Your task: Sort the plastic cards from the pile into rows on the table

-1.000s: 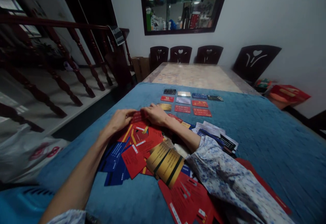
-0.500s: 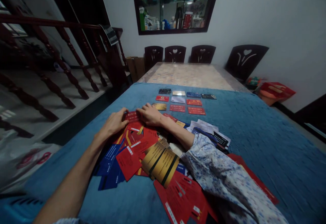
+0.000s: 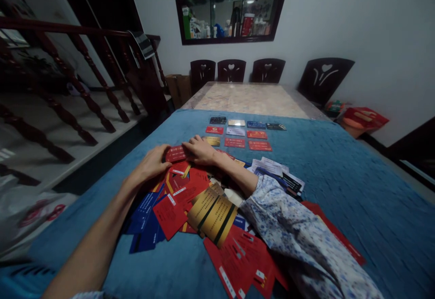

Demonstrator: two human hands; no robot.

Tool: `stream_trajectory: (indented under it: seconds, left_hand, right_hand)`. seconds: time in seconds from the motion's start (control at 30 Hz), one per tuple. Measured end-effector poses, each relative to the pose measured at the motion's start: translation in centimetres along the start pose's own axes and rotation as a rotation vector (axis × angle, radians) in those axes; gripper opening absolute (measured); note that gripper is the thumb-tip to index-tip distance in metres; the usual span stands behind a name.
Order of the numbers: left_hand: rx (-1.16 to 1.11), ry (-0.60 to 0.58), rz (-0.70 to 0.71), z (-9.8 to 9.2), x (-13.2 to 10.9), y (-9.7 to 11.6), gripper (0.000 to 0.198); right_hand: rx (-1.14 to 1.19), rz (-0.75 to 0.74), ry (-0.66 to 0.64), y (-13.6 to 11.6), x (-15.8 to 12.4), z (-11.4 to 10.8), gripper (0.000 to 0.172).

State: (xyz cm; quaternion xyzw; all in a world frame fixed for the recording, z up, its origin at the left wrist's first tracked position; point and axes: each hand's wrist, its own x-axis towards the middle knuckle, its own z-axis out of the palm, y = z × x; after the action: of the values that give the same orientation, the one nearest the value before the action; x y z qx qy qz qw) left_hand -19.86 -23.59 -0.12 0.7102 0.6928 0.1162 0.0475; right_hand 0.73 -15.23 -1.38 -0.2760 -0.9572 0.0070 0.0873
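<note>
A red card with pale lettering is held at the far end of a loose heap of cards. My left hand grips its left edge between thumb and fingers. On its right edge, my right hand is closed, with the fingertips partly hidden. Below the hands, the heap shows red cards, blue cards and gold cards, overlapping at many angles. Beyond my right hand, several cards lie in neat rows, among them a red card and a gold card, the latter partly covered by my hand.
A blue cloth covers the near part of the table. White cards lie right of my forearm. Dark chairs line the far end. A wooden railing and a plastic bag are at the left.
The view has shifted slightly. The red card between my hands is tilted a little more upright, its face showing more clearly. Both hands keep hold of it.
</note>
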Motion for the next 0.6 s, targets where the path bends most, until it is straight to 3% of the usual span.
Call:
stream_trajectory:
  seconds: [0.2,0.6]
  left_hand:
    - [0.001,0.027,0.031,0.1,0.3,-0.3,0.053]
    - [-0.003,0.008,0.053,-0.4,1.4,2.1,0.058]
  right_hand:
    - [-0.008,0.02,-0.016,0.0,0.1,-0.9,0.056]
    - [-0.119,0.088,-0.081,1.0,-1.5,-4.3,0.055]
